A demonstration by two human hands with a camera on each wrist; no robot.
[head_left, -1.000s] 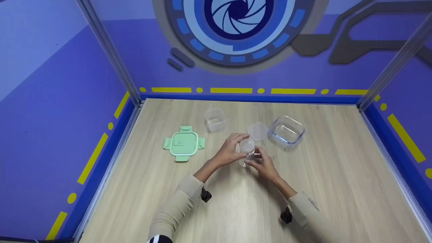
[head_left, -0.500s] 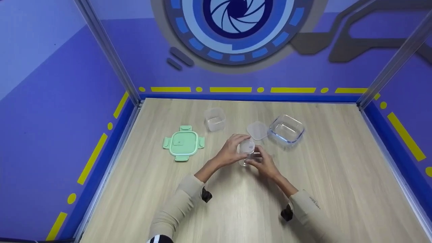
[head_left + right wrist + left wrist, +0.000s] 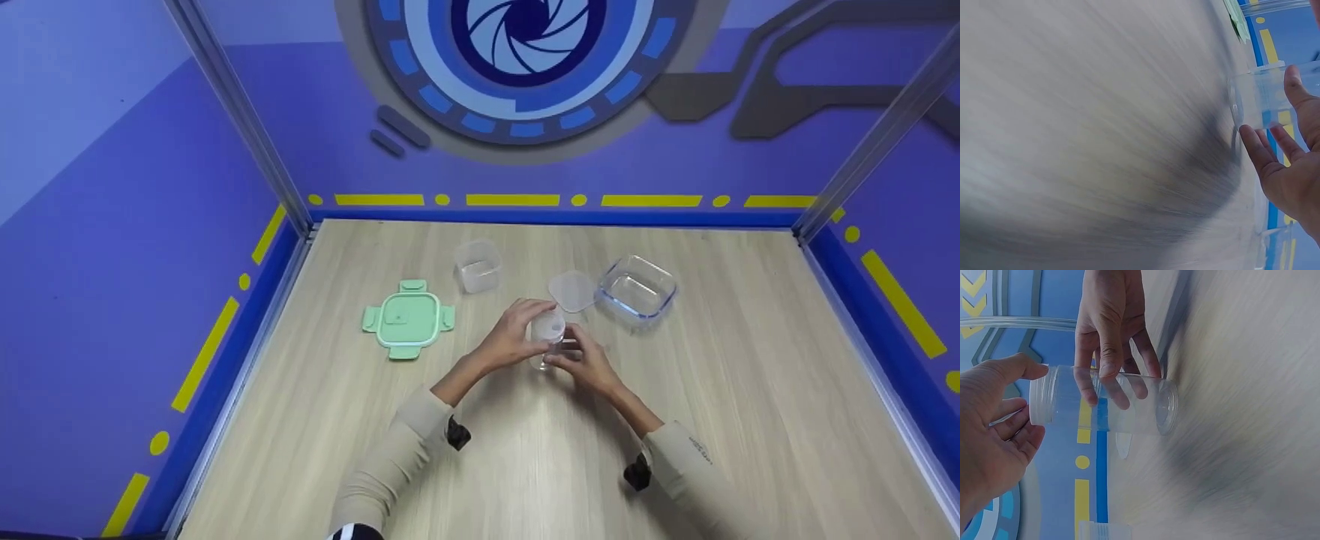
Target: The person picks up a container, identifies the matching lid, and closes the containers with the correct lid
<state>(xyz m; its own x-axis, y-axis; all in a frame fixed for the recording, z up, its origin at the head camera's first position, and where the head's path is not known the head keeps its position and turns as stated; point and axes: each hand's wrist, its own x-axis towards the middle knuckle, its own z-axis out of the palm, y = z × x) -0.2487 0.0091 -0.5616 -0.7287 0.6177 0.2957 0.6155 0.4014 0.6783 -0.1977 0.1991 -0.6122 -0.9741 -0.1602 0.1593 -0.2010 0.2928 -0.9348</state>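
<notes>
A clear, round plastic jar stands upright between my two hands near the middle of the table. On its top sits a whitish screw lid. My left hand grips the lid from the left, thumb on one side and fingers on the other. Lower down, my right hand holds the jar's body from the right. Its fingers show through the clear wall in the left wrist view. From the right wrist, the jar's base appears close over the wooden table.
Left lies a green clip lid. Behind my left hand stands a translucent square container. A thin translucent lid lies beyond the jar, beside a square glass dish. Blue panels border the table.
Both hands stay in nearly the same place on the jar. The top of the lid, first clear with a ring, now looks whiter with a small grey spot.
</notes>
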